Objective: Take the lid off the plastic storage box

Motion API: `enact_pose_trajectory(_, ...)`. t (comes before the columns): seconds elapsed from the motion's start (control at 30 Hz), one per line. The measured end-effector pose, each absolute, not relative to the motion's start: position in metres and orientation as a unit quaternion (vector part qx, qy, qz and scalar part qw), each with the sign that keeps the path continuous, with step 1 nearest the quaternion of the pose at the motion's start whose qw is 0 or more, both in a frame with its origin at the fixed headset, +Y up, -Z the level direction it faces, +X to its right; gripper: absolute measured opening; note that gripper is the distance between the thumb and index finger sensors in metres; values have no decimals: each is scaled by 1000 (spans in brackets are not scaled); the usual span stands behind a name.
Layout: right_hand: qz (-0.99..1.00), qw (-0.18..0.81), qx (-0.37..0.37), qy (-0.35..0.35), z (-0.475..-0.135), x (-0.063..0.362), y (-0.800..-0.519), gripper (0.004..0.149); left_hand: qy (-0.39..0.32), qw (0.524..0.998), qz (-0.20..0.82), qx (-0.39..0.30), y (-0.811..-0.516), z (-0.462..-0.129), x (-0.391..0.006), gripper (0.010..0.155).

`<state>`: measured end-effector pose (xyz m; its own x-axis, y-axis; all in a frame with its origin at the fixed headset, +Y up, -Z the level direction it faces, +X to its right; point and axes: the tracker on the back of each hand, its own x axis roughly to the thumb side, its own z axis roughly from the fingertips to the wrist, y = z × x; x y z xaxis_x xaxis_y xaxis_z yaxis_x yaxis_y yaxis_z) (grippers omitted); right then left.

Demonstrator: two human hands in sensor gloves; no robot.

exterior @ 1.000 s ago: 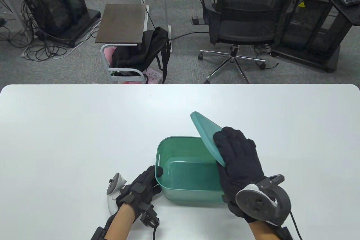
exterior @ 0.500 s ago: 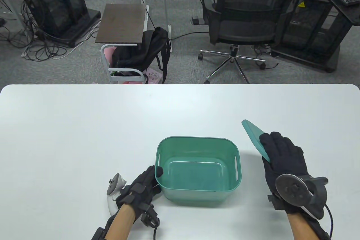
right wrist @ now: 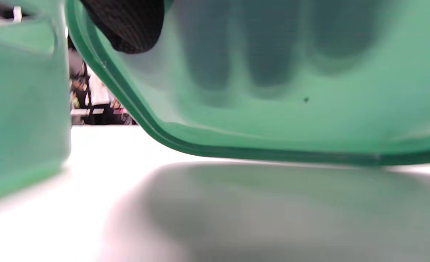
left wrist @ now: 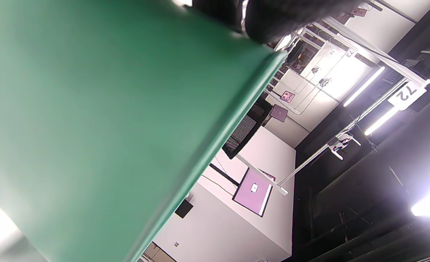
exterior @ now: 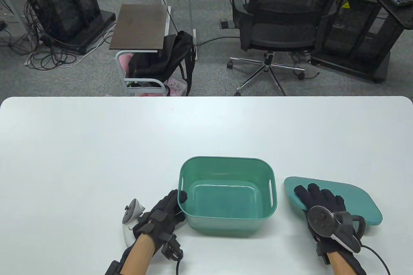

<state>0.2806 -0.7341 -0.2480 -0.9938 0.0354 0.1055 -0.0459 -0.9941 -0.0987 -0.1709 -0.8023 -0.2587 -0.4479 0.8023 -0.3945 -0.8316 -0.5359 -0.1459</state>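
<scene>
The green plastic storage box (exterior: 226,159) stands open on the white table, near the front middle. My left hand (exterior: 178,201) grips its near left corner, thumb over the rim. The box's outer wall fills the left wrist view (left wrist: 91,109). The green lid (exterior: 355,198) is off the box, just to its right, lying almost flat. My right hand (exterior: 310,196) holds its left end, fingers on top. In the right wrist view the lid (right wrist: 273,120) hangs a little above the table with a shadow below, my thumb (right wrist: 127,22) under its edge, and the box wall (right wrist: 18,109) at left.
The white table (exterior: 96,146) stretches wide to the left and beyond the box. Past its far edge are an office chair (exterior: 277,26), a small side table with a black bag (exterior: 161,59) and equipment racks on the floor.
My right hand has carried the lid off the box to the right and lowered it from steeply tilted to almost flat beside the box. The left hand and the box have stayed put.
</scene>
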Motion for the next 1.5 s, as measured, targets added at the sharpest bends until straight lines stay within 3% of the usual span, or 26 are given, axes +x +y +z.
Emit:
enact_pose_trajectory(0.2,995,55,66,49,-247,288,-751,59,35,479,851,-212,-802,-259,-171,47)
enact_pose_trajectory(0.6,983,48,78,157,-244,288,-765,79,36,480,851,-212,-803,-258,-171,46)
enact_pose_trajectory(0.93,976,50,81,194,-245,288,-771,82,35,479,851,-212,-803,-259,-171,47)
enact_pose_trajectory(1.03,971,53,79,221,-246,287,-773,77,35,479,851,-212,-802,-259,-171,47)
enact_pose_trajectory(1.5,972,56,74,215,-247,288,-772,75,35,444,873,-197,-804,-254,-176,61)
